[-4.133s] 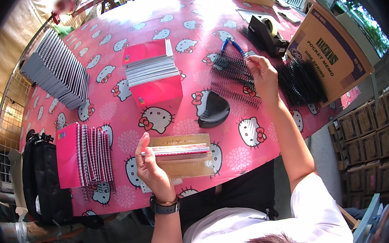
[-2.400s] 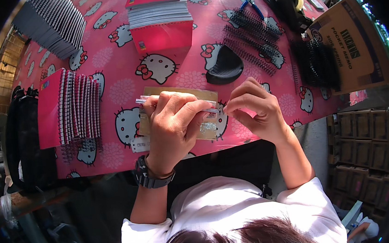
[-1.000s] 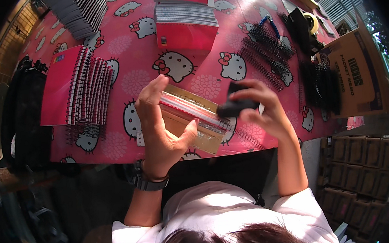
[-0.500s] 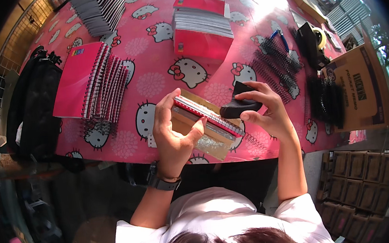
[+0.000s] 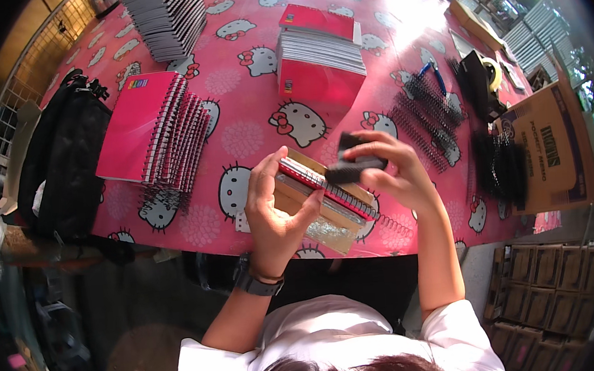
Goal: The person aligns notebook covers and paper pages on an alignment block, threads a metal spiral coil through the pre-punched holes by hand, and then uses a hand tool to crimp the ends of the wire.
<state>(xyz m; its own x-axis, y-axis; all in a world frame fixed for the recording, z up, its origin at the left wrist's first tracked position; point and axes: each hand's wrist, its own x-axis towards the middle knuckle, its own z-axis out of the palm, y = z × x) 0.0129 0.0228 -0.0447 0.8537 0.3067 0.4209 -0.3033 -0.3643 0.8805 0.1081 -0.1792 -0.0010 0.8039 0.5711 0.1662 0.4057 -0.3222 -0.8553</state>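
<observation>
A pink notebook (image 5: 339, 199) stands spine up on a wooden block with a metallic face (image 5: 335, 236). My left hand (image 5: 275, 214) grips it between thumb and fingers near its upper left end. Through the spine holes runs a dark spiral coil (image 5: 394, 225), whose loose tail sticks out past the lower right end. A black, soft-looking block (image 5: 356, 169) is in my right hand (image 5: 403, 170), pressed between thumb and fingers and slightly blurred. It rests against or just above the middle of the spine; contact is hard to tell.
Bound pink notebooks (image 5: 145, 131) lie in a pile at left beside a black bag (image 5: 68, 152). Farther back are an unbound notebook stack (image 5: 321, 60) and a tall stack (image 5: 166, 20). Loose black coils (image 5: 426, 114), blue-handled pliers (image 5: 437, 78) and a cardboard box (image 5: 551, 142) sit at right.
My right hand has moved the black block leftward along the spine. The whole scene has shifted slightly down and right in view. My left hand keeps its grip on the notebook.
</observation>
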